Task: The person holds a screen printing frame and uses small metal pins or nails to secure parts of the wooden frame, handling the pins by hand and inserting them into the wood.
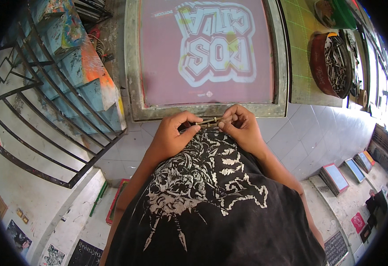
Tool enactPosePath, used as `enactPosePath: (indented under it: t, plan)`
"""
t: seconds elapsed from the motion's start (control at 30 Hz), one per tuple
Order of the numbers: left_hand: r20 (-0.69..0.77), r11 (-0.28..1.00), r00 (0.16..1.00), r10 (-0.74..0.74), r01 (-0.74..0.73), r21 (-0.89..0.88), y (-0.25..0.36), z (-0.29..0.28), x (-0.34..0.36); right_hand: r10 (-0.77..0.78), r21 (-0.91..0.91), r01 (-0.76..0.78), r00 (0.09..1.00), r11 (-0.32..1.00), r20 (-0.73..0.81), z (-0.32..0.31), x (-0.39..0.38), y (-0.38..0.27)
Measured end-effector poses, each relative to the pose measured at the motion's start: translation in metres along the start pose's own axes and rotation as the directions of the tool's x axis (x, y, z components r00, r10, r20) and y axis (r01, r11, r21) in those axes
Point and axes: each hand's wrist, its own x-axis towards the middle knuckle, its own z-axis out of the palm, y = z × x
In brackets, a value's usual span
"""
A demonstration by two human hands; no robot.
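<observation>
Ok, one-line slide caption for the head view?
Left hand and right hand pinch a small brass-coloured rod above a metal-framed printing screen.

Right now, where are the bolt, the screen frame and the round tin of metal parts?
bolt (209, 121), head view, on the shaft showing between the two hands.
screen frame (133, 66), head view, on its grey left rail.
round tin (317, 55), head view, on its red outer wall.
</observation>
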Motion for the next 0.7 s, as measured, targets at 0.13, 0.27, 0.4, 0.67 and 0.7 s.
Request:
enactPosePath:
  t: [0.13, 0.27, 0.4, 0.67, 0.7]
  plan:
    - [-0.089, 0.995, 0.996, -0.007, -0.001, -0.099, -0.020, -0.005, 0.006, -0.007, 0.005, 0.007, 1.000, 1.000, -0.023, 0.001, -0.001, 0.003]
    - [-0.236, 0.999, 0.972, 0.013, -0.002, 0.049, -0.033, -0.037, 0.029, 0.002, -0.040, -0.003, 1.000, 0.999, -0.019, -0.007, 0.000, 0.005]
    - [-0.277, 0.971, 0.960, 0.051, 0.017, 0.237, -0.037, -0.073, 0.053, 0.033, -0.057, -0.033, 0.999, 0.998, 0.001, -0.011, -0.002, 0.001]
    - [-0.089, 0.825, 0.995, 0.051, 0.008, 0.566, -0.053, -0.086, 0.087, 0.052, -0.034, -0.050, 0.998, 0.998, 0.041, -0.015, -0.001, -0.001]
    - [-0.069, 0.798, 0.997, 0.036, 0.013, 0.602, -0.051, -0.085, 0.090, 0.054, -0.028, -0.053, 0.998, 0.998, 0.041, -0.015, 0.000, 0.000]
